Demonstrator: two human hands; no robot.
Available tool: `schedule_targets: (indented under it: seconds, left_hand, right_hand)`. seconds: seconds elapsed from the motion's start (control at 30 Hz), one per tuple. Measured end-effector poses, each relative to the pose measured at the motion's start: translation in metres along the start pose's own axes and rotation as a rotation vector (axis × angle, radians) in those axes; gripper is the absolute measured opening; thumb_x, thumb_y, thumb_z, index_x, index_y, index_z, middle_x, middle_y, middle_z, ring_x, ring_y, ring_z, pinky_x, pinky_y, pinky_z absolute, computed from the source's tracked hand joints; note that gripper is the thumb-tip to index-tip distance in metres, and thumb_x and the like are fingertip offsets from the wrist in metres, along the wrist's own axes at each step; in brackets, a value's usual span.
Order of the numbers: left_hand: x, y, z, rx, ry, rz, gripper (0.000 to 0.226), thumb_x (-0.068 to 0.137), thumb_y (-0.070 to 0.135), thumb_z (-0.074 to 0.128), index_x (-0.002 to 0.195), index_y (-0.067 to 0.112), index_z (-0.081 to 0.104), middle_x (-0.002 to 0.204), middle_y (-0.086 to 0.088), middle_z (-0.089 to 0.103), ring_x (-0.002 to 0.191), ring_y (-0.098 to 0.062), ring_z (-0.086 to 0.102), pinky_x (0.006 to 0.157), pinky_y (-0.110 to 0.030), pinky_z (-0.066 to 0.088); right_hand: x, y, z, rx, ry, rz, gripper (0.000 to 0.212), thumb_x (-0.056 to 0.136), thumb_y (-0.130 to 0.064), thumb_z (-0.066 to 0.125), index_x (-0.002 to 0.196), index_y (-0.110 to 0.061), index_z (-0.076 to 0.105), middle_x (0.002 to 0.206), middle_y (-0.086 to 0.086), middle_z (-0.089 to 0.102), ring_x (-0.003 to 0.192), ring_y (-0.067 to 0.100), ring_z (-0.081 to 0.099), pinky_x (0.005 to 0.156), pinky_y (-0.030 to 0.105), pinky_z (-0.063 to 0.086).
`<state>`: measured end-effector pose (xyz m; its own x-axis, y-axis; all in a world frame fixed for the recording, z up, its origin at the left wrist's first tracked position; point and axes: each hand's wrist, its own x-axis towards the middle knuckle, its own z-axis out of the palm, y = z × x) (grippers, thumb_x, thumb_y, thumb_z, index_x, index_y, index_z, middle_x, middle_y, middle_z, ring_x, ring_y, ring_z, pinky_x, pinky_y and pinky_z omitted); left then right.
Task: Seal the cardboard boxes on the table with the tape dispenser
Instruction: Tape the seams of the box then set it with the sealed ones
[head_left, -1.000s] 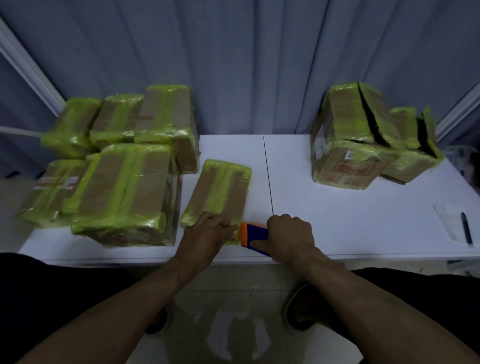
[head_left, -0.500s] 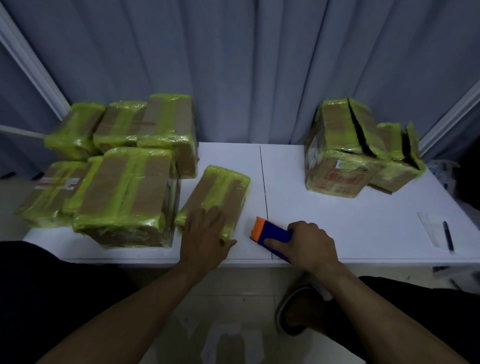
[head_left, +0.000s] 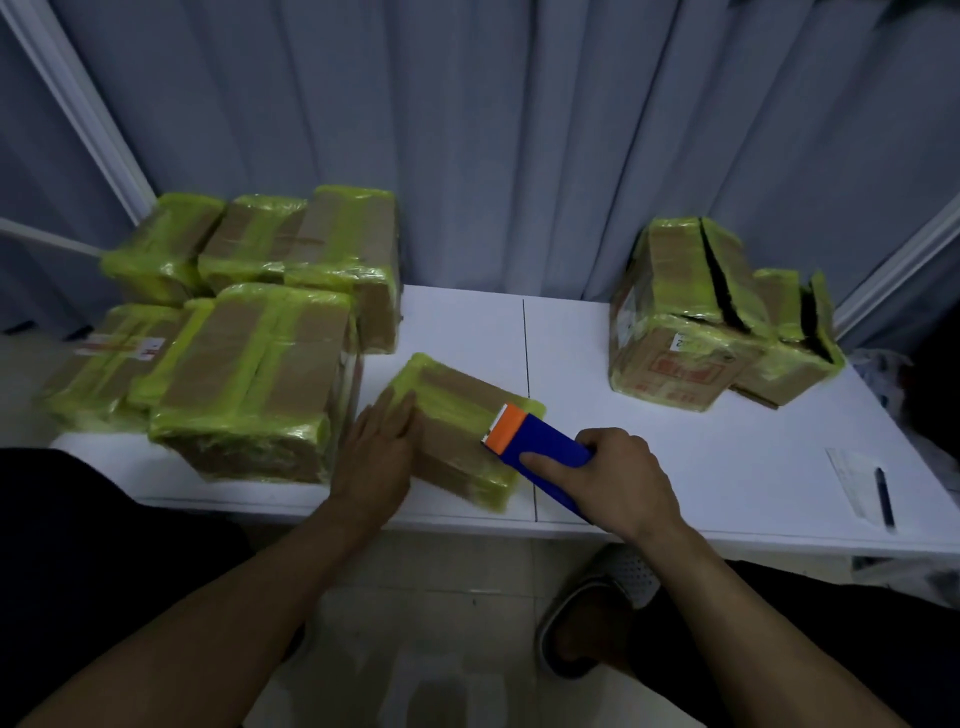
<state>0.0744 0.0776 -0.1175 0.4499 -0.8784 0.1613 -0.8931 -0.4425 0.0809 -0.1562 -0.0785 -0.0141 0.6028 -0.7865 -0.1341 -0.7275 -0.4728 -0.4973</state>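
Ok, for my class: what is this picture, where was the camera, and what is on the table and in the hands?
No machine here: a person works with bare hands, filmed by a camera worn on the head, looking down. The left hand lies flat on a small box wrapped in yellow-green tape. The right hand grips a blue and orange tape dispenser, its orange end over that box. On the white table, taped boxes are piled at the left; two boxes at the far right gape open on top. A pen lies on a paper near the right edge.
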Motion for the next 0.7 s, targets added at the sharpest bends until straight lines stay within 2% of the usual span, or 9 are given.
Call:
schedule_targets:
  seconds: [0.07, 0.13, 0.23, 0.3, 0.33, 0.43, 0.53, 0.6, 0.7]
  left_hand:
    - [-0.002, 0.004, 0.0, -0.105, 0.058, -0.009, 0.05, 0.078, 0.02, 0.055, 0.126, 0.011, 0.065, 0.148, -0.012, 0.049, 0.135, -0.043, 0.044, 0.103, -0.059, 0.044]
    - [-0.006, 0.027, -0.007, -0.177, 0.063, 0.016, 0.048, 0.087, 0.033, 0.038, 0.122, 0.014, 0.066, 0.142, -0.011, 0.054, 0.13, -0.039, 0.047, 0.107, -0.053, 0.04]
    - [-0.017, 0.077, -0.011, -0.123, -0.065, 0.107, 0.066, 0.088, 0.061, 0.032, 0.134, 0.02, 0.055, 0.145, -0.005, 0.05, 0.131, -0.027, 0.046, 0.107, -0.044, 0.035]
    - [-0.019, 0.094, -0.006, -0.116, -0.101, 0.029, 0.083, 0.081, 0.081, 0.034, 0.138, 0.023, 0.052, 0.146, -0.001, 0.048, 0.131, -0.024, 0.046, 0.103, -0.042, 0.039]
    - [-0.018, 0.095, -0.004, -0.102, -0.086, 0.005, 0.084, 0.079, 0.082, 0.038, 0.136, 0.023, 0.053, 0.145, 0.0, 0.049, 0.129, -0.023, 0.047, 0.101, -0.041, 0.041]
    - [-0.012, 0.086, 0.003, -0.065, -0.045, 0.088, 0.06, 0.085, 0.053, 0.057, 0.136, 0.021, 0.051, 0.143, -0.004, 0.05, 0.126, -0.024, 0.047, 0.1, -0.039, 0.044]
    - [-0.008, 0.075, 0.007, -0.141, -0.041, 0.166, 0.049, 0.08, 0.03, 0.066, 0.127, 0.017, 0.058, 0.138, -0.006, 0.054, 0.121, -0.025, 0.052, 0.094, -0.037, 0.048]
    - [-0.003, 0.065, 0.008, -0.229, -0.033, 0.175, 0.05, 0.074, 0.017, 0.071, 0.123, 0.017, 0.062, 0.137, -0.004, 0.056, 0.121, -0.026, 0.053, 0.088, -0.038, 0.052]
    - [-0.001, 0.049, 0.004, -0.298, -0.033, 0.102, 0.068, 0.064, -0.002, 0.073, 0.127, 0.019, 0.064, 0.14, 0.0, 0.056, 0.125, -0.029, 0.048, 0.083, -0.042, 0.054]
  right_hand:
    - [0.0, 0.001, 0.0, 0.006, 0.003, 0.004, 0.052, 0.075, -0.077, 0.071, 0.076, -0.025, 0.063, 0.071, -0.013, 0.065, 0.065, 0.005, 0.065, 0.056, 0.024, 0.05]
    - [0.002, 0.005, 0.002, 0.021, 0.025, 0.025, 0.055, 0.074, -0.078, 0.07, 0.074, -0.024, 0.064, 0.069, -0.011, 0.067, 0.063, 0.007, 0.066, 0.057, 0.027, 0.054]
    - [0.006, 0.012, 0.004, 0.069, 0.022, 0.056, 0.056, 0.075, -0.077, 0.07, 0.071, -0.021, 0.066, 0.066, -0.007, 0.067, 0.061, 0.01, 0.067, 0.06, 0.031, 0.057]
    - [0.006, 0.018, 0.006, 0.12, 0.022, 0.082, 0.055, 0.077, -0.073, 0.071, 0.072, -0.019, 0.068, 0.066, -0.004, 0.068, 0.061, 0.011, 0.067, 0.06, 0.031, 0.055]
    - [0.006, 0.02, 0.007, 0.144, 0.031, 0.092, 0.054, 0.078, -0.071, 0.072, 0.073, -0.017, 0.068, 0.067, -0.003, 0.069, 0.062, 0.012, 0.068, 0.06, 0.031, 0.054]
    - [0.007, 0.023, 0.011, 0.114, 0.041, 0.085, 0.056, 0.082, -0.071, 0.067, 0.075, -0.016, 0.065, 0.069, -0.003, 0.067, 0.063, 0.012, 0.067, 0.059, 0.029, 0.054]
    - [0.007, 0.024, 0.014, 0.027, 0.036, 0.058, 0.056, 0.088, -0.073, 0.058, 0.078, -0.018, 0.059, 0.072, -0.004, 0.064, 0.065, 0.012, 0.064, 0.057, 0.029, 0.052]
    - [0.008, 0.024, 0.014, 0.034, 0.025, 0.062, 0.057, 0.09, -0.074, 0.053, 0.08, -0.018, 0.056, 0.074, -0.003, 0.063, 0.067, 0.013, 0.063, 0.056, 0.028, 0.046]
    - [0.008, 0.022, 0.013, 0.06, -0.001, 0.045, 0.057, 0.091, -0.073, 0.052, 0.08, -0.017, 0.054, 0.075, -0.002, 0.062, 0.068, 0.014, 0.061, 0.056, 0.028, 0.042]
